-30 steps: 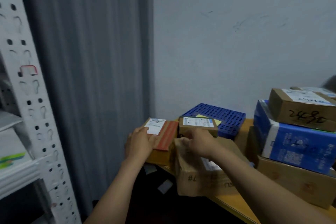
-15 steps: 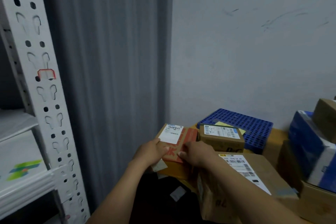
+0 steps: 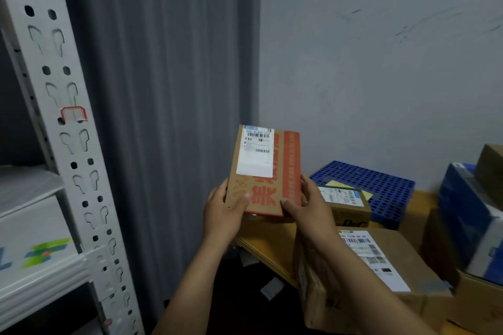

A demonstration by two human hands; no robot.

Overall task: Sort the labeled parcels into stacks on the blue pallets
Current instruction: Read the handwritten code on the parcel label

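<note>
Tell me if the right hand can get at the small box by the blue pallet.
Probably, once freed: the right hand grips the parcel; the small box sits just beyond, uncovered.

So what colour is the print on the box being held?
Orange-red, on a brown box with a white label; the head view shows it best.

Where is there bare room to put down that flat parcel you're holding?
The blue perforated pallet is bare at the back, between the grey wall and the small labelled brown box. The wooden tabletop corner left of the large brown carton is bare too. Crowded: the blue-and-white carton stack at right.
</note>
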